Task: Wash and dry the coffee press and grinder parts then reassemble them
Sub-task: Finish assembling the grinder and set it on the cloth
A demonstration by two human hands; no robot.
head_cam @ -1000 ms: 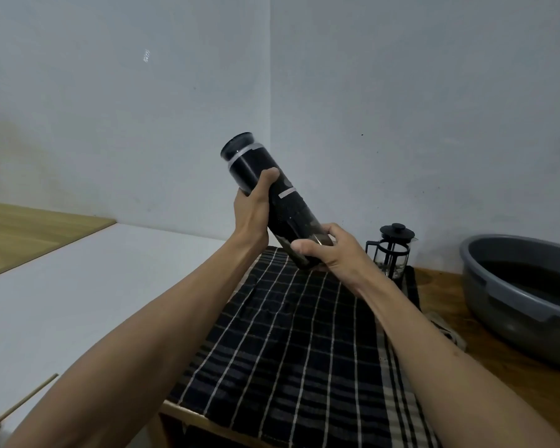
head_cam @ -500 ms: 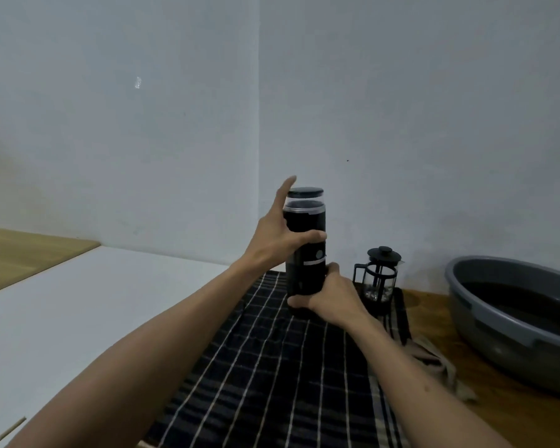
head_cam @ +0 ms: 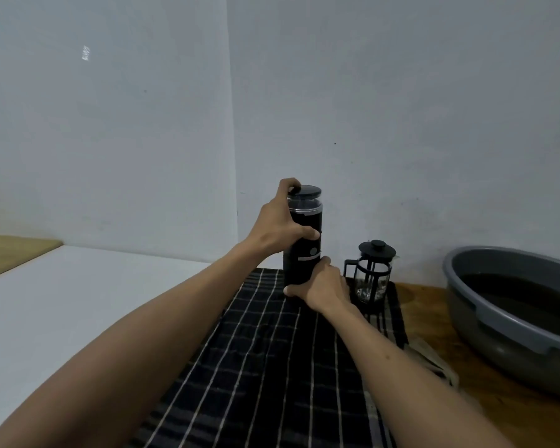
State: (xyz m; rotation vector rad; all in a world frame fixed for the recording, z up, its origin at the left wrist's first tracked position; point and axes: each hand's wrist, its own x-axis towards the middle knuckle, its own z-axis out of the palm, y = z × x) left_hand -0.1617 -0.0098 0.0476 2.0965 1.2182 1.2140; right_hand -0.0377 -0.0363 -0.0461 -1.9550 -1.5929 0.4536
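Both hands grip the upright grinder [head_cam: 303, 244]: left hand [head_cam: 280, 226] up top, right hand [head_cam: 325, 286] at its base. French press [head_cam: 372, 273] sits at its 3 o'clock.

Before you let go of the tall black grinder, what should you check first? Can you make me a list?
1. Grinder upright on the checked cloth: ok.
2. Base flat on the cloth: cannot tell, the right hand hides it.
3. Lid fully seated on top: cannot tell; the left hand has a finger curled over its edge.
4. Both hands holding it steady: ok, the left grips the upper body, the right grips the bottom.
5. Room beside the French press: ok, the press stands to its right with a gap between them.
6. Clear of the grey basin: ok, it sits far off to the right.
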